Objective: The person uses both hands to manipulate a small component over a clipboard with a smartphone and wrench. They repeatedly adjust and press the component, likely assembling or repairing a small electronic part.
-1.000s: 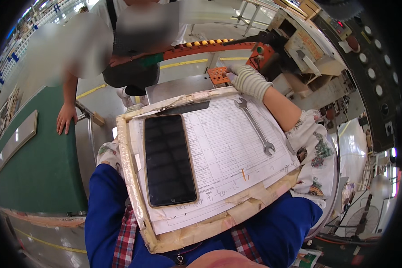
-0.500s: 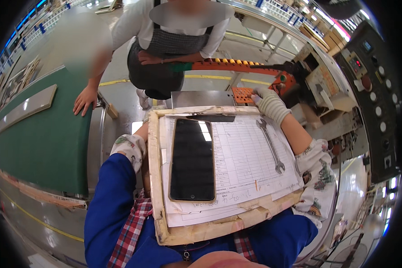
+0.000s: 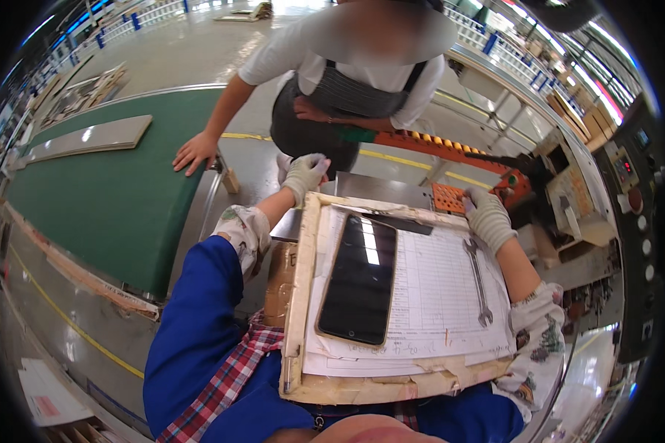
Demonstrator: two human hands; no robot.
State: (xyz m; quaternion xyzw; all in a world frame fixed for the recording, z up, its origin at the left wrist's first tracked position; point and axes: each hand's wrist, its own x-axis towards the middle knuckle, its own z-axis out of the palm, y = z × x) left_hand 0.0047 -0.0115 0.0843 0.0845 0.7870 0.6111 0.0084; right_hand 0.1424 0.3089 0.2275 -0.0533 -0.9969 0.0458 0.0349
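Observation:
My left hand, in a pale knitted glove with bare fingertips, is raised beyond the left corner of a wooden-edged tray. Its fingers are curled together; what they hold, if anything, is too small to make out. At the tray's far right corner, my gloved right hand has bent, closed fingers beside an orange perforated plate. Whether it grips anything is hidden. On the tray lie printed sheets, a dark phone and an open-ended wrench. A metal plate lies behind the tray.
Across from me a person leans with one hand on a green conveyor belt, near a long pale panel. An orange roller track runs behind. A dark control panel stands at right, a cardboard box beside the tray.
My left hand has come out from behind the tray's left side and risen into view. The whole view has shifted, so the tray and person appear farther right. My right hand stays at the orange plate.

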